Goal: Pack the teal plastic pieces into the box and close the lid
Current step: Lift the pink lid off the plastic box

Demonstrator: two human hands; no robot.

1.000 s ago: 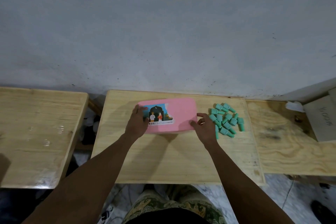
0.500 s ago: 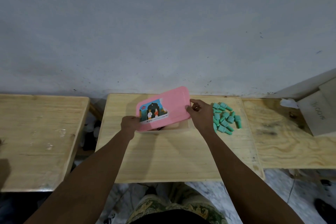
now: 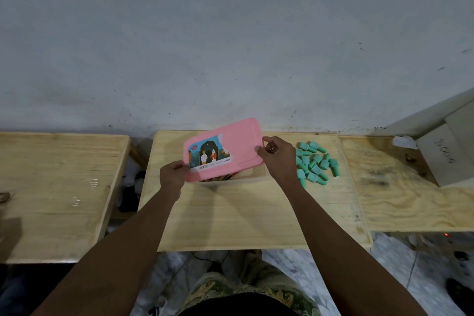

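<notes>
A pink lid (image 3: 238, 146) with a picture sticker is held tilted above the box, its right end raised. My left hand (image 3: 171, 177) grips its lower left corner and my right hand (image 3: 278, 159) pinches its right edge. Under the lid, only the front rim and right end of the pale box (image 3: 252, 177) show, with some dark contents barely visible inside. A heap of several teal plastic pieces (image 3: 314, 163) lies on the wooden table (image 3: 230, 218) just right of my right hand.
A second wooden table (image 3: 56, 187) stands to the left across a gap. A plywood board (image 3: 410, 197) adjoins on the right, carrying a white block (image 3: 443, 156) with writing. A grey wall runs close behind.
The lid lay flat on the box a second ago; both hands have lifted it off and tilted it, right end up. The teal pieces have not moved.
</notes>
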